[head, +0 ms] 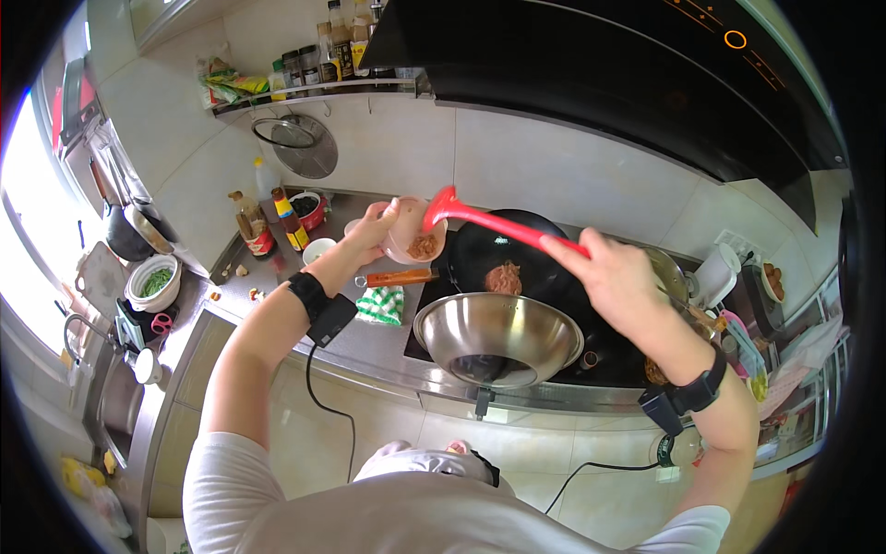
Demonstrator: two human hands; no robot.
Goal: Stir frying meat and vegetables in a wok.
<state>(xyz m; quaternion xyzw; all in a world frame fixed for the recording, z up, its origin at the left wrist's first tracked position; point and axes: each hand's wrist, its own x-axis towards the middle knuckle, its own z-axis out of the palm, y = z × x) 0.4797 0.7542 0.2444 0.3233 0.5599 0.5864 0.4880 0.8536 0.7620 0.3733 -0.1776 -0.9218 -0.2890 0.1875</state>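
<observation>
My left hand [374, 232] grips a pale pinkish bowl [403, 232] that tilts beside the wok. Some sliced raw meat [423, 246] lies at its lower side. In my right hand [616, 270] is the handle of a red spatula [498, 223], whose broad head reaches the bowl's inner right side. A dark wok [467, 253] stands on the black hob, and a clump of pinkish meat [504, 278] rests in it. Left of the wok juts a wooden handle [401, 278]. Between me and the wok, a domed stainless steel lid or basin [498, 329] hides the wok's near rim.
Left on the steel counter are sauce bottles [291, 220], a red bowl [309, 210], a small white bowl [318, 249] and a green-checked cloth [381, 305]. A steel pan [668, 270] sits at right. The range hood [588, 76] overhangs the hob. Cables [329, 408] hang from both wrist devices.
</observation>
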